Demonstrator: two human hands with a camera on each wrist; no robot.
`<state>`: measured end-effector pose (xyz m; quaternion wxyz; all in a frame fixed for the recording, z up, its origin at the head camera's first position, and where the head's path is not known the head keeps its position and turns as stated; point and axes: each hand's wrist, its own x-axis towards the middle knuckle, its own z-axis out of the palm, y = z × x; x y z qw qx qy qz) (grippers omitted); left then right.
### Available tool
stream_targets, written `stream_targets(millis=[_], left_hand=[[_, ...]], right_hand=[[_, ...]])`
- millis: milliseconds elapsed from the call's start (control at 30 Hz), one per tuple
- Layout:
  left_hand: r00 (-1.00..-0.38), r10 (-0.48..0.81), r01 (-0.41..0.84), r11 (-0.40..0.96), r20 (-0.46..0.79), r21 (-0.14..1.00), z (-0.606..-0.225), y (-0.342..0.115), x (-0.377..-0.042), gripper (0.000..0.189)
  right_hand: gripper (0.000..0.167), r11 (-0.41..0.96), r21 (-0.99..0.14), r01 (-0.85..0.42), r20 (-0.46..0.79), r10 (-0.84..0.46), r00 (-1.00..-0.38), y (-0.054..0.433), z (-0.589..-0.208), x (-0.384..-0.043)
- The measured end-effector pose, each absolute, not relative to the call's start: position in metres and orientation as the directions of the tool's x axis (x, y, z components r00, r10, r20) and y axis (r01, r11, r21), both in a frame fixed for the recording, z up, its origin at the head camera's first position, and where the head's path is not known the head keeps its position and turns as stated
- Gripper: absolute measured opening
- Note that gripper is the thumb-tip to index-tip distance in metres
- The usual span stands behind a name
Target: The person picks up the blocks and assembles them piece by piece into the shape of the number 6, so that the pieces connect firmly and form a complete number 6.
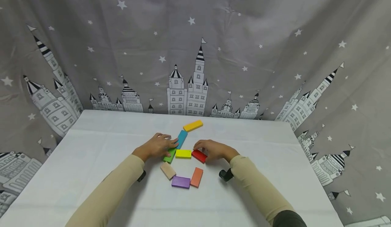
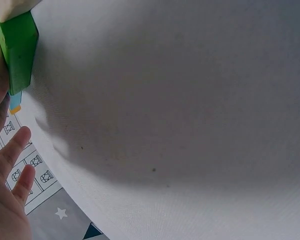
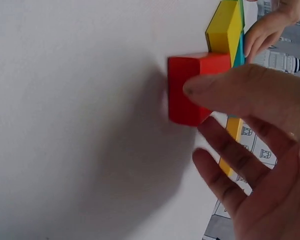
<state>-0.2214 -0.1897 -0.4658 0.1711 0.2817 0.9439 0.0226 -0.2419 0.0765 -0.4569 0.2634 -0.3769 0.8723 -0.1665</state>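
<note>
Flat coloured blocks lie in a joined figure on the white table. My left hand (image 1: 157,146) holds the green block (image 1: 169,156), thumb along its left side and fingers at its far end, beside the blue block (image 1: 182,138). With thumb and fingers, my right hand (image 1: 213,150) grips the red block (image 1: 199,156); in the right wrist view the thumb crosses the red block (image 3: 182,95) while other fingers spread loosely. Between the two hands sits a yellow block (image 1: 183,154), its right end touching or nearly touching the red one. The green block (image 2: 20,50) shows at the left wrist view's edge.
Nearer the body lie a plain wood block (image 1: 168,170), a purple block (image 1: 181,182) and an orange block (image 1: 197,177). An amber block (image 1: 193,125) extends beyond the blue one. Behind the white table (image 1: 122,125) hangs a grey curtain (image 1: 140,26) with castles and stars.
</note>
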Motion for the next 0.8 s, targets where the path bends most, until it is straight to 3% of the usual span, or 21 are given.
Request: stream_targets(millis=[333, 800], left_hand=[[-0.788, 0.541, 0.522, 0.84, -0.293, 0.148, -0.469, -0.191, -0.222, 0.062], [-0.788, 0.549, 0.532, 0.835, -0.278, 0.141, -0.469, -0.191, -0.222, 0.06]], right_hand=[[0.05, 0.625, -0.531, -0.573, -0.272, -0.765, -0.583, 0.078, -0.462, -0.243], [0.049, 0.647, -0.578, -0.497, -0.254, -0.722, -0.644, 0.078, -0.463, -0.231]])
